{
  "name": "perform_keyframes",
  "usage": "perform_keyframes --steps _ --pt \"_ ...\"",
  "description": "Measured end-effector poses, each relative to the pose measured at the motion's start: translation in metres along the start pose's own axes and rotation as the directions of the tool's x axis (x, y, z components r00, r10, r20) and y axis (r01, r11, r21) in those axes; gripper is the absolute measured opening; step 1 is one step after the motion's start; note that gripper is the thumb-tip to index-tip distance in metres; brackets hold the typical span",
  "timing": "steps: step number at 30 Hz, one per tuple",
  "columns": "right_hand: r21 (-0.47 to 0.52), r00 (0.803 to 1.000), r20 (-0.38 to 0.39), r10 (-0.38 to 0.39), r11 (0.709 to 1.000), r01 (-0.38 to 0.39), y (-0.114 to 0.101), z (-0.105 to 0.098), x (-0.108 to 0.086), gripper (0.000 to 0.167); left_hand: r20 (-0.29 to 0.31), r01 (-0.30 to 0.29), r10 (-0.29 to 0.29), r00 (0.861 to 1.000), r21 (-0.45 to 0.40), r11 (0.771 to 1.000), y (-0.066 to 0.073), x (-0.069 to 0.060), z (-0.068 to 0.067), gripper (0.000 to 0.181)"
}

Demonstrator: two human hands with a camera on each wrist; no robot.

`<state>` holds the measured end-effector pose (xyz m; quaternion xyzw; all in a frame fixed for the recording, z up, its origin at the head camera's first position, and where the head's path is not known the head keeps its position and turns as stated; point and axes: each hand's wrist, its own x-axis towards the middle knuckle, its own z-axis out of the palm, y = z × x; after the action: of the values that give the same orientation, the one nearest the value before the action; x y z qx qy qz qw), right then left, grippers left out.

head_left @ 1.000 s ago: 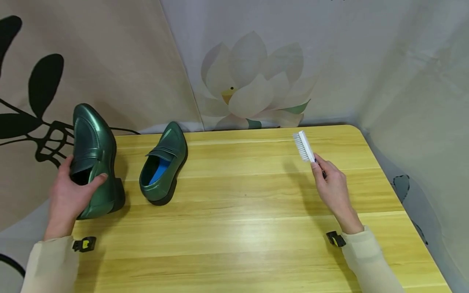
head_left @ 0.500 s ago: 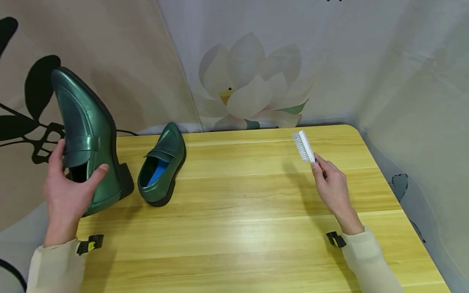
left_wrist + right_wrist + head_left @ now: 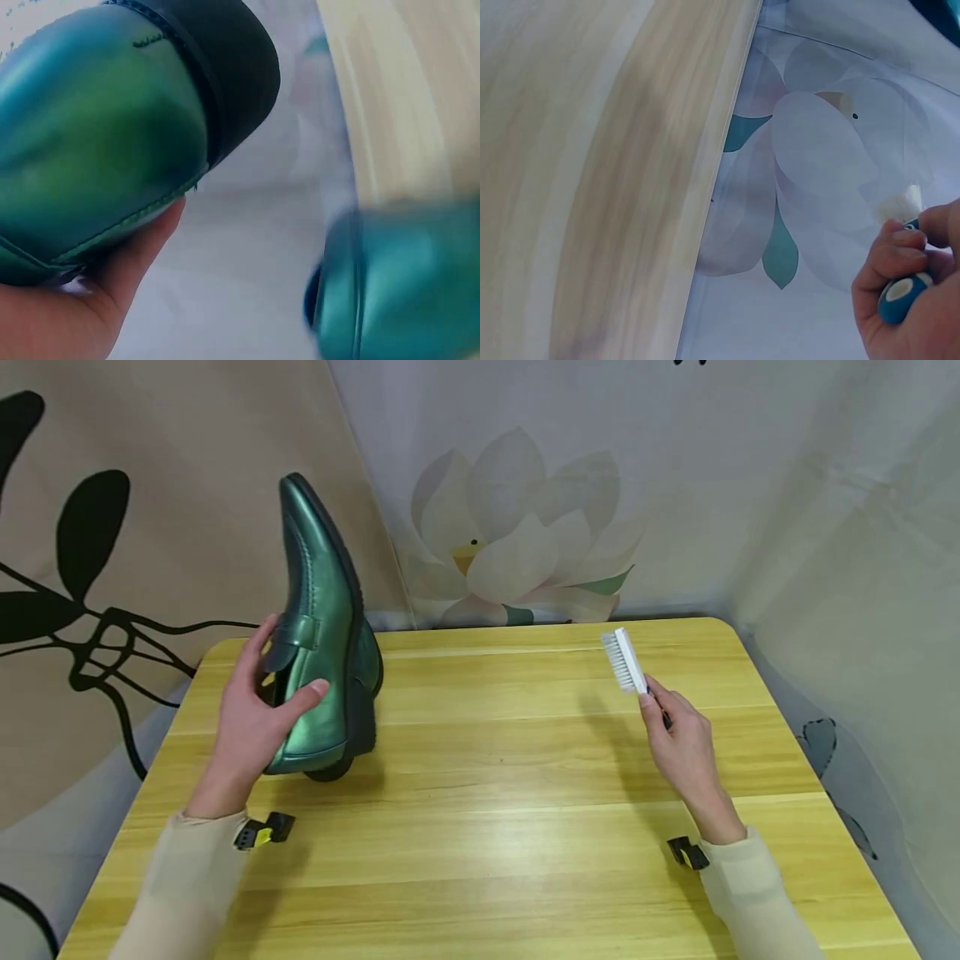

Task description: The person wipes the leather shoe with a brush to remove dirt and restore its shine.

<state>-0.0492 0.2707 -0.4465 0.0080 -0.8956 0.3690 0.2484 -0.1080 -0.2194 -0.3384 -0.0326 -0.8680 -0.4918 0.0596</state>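
head: at nine o'clock the left hand (image 3: 247,731) grips a green shoe (image 3: 324,647), partly hiding the other shoe (image 3: 370,662) on the surface (image 3: 487,852); at three, the right hand (image 3: 681,743) grips a brush (image 3: 624,660). left wrist: other shoe at four; a low swing could knock it. right wrist: fingers curl round the brush.

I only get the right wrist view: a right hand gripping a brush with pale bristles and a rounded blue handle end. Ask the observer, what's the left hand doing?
Observer: The left hand grips the heel end of a glossy green leather-look loafer.
Operator: Is there a second shoe?
Observer: Yes, a matching green loafer; in the head view it's mostly hidden behind the gripped one.
Operator: Does my brush touch either?
Observer: No. The head view shows a stretch of bare yellowish wooden tabletop between them, with the bristles facing the loafers' side.
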Motion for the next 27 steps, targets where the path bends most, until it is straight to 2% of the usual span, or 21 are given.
perform_keyframes --steps 2,5,7,10,12,18,24,26,27 --pt "-0.002 1.000 -0.006 -0.003 1.000 0.003 -0.001 0.000 -0.001 0.038 0.072 -0.018 0.020 0.997 -0.035 0.999 0.005 0.004 0.014 0.086" --pt "-0.001 1.000 -0.014 -0.008 1.000 0.008 -0.002 -0.001 -0.002 0.037 0.160 -0.040 0.052 0.986 -0.073 0.997 0.009 0.008 0.036 0.087" --pt "0.005 1.000 -0.019 -0.011 1.000 0.011 -0.003 -0.001 -0.002 0.037 0.210 -0.053 0.071 0.975 -0.090 0.995 0.010 0.011 0.051 0.087" --pt "0.015 1.000 -0.024 -0.010 1.000 0.010 -0.004 -0.002 -0.003 0.036 0.293 -0.054 0.087 0.952 -0.117 0.992 0.010 0.016 0.074 0.085" --pt "0.018 1.000 -0.025 -0.006 1.000 0.006 -0.005 -0.003 -0.004 0.036 0.355 -0.040 0.086 0.931 -0.135 0.990 0.009 0.019 0.089 0.083" --pt "0.018 0.999 -0.028 -0.018 1.000 0.019 -0.005 -0.004 -0.007 0.036 0.522 0.009 0.065 0.850 -0.138 0.990 0.006 0.030 0.127 0.083" --pt "0.014 0.997 -0.041 -0.058 0.998 0.059 -0.008 -0.003 -0.007 0.036 0.611 -0.044 0.084 0.788 -0.080 0.996 0.001 0.041 0.158 0.086" --pt "0.018 0.997 -0.041 -0.060 0.998 0.061 -0.009 -0.003 -0.008 0.036 0.645 -0.058 0.088 0.759 -0.069 0.996 0.000 0.045 0.167 0.087" --pt "0.019 0.997 -0.041 -0.062 0.998 0.063 -0.009 -0.002 -0.008 0.036 0.666 -0.059 0.090 0.740 -0.068 0.996 0.000 0.047 0.171 0.088"
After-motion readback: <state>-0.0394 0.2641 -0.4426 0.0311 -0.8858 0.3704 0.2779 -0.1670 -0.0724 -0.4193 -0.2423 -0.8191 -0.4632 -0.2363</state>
